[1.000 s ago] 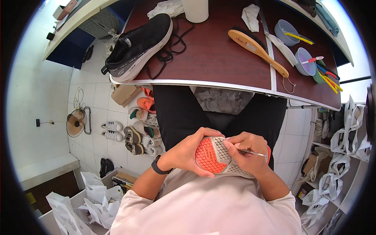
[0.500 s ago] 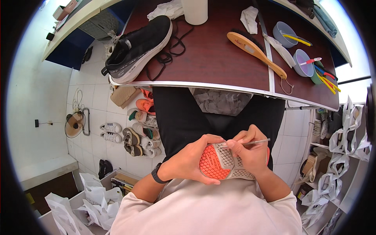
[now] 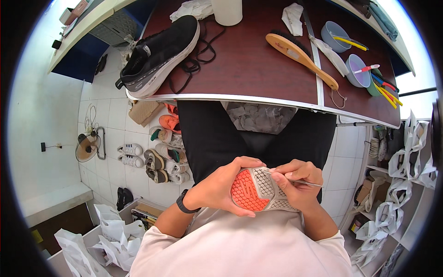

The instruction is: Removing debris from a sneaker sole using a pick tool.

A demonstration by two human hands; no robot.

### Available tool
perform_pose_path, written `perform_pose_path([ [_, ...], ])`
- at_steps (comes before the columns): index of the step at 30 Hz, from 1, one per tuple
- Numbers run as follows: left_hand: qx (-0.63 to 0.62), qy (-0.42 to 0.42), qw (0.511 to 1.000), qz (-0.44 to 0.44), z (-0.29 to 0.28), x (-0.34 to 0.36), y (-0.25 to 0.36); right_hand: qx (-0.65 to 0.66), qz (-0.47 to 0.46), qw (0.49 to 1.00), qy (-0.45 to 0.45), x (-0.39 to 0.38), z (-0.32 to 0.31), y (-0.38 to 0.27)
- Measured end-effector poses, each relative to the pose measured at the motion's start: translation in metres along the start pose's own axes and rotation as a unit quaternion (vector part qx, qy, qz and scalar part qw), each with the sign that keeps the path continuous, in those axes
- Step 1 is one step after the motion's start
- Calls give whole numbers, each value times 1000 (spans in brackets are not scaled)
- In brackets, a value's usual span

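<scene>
Over my lap, a shoe (image 3: 249, 190) is turned so its sole faces up, with an orange-red patch and grey textured tread. My left hand (image 3: 222, 187) is closed round one end of it, thumb along the upper edge and fingers below. A thin metal pick (image 3: 302, 182) is pinched in my right hand (image 3: 300, 183); its tip meets the grey tread near the sole's upper edge. The sole's right end is hidden behind my right hand.
On the dark red table (image 3: 249, 60) stand a black sneaker (image 3: 161, 55) with loose laces, a wooden-handled brush (image 3: 302, 57), a white cylinder (image 3: 227, 11), and small bowls (image 3: 335, 37) with yellow-handled tools. Several shoes (image 3: 166, 157) line the floor at left; white bags (image 3: 115, 231) stand lower left.
The pick has tilted, its free end dropping lower, and my right hand has shifted slightly. The sole has moved a little left in my left hand.
</scene>
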State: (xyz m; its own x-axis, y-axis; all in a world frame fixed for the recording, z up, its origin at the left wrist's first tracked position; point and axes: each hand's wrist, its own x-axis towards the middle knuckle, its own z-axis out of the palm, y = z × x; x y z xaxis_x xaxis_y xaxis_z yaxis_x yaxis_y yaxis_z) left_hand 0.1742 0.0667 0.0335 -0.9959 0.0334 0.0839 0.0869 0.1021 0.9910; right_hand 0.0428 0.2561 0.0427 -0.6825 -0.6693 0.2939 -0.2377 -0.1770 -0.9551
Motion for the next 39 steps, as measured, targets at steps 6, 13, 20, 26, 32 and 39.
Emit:
perform_pose_path([
  [6,16,-2,1000,-8,0,2,4,-138,-110,984,-36,4,4,-4],
  [13,12,-8,1000,-26,0,2,7,-108,-86,990,-32,9,4,0],
  [20,12,-7,1000,-26,-1,4,4,-52,-45,998,-14,9,4,5],
  [26,0,-7,999,-32,-2,3,5,-86,-72,992,-50,14,4,5],
  [32,-8,-9,999,-46,-3,3,2,71,52,995,-49,13,0,19],
  [39,-22,-3,998,-52,-2,-2,-4,26,14,1000,-12,6,4,20],
])
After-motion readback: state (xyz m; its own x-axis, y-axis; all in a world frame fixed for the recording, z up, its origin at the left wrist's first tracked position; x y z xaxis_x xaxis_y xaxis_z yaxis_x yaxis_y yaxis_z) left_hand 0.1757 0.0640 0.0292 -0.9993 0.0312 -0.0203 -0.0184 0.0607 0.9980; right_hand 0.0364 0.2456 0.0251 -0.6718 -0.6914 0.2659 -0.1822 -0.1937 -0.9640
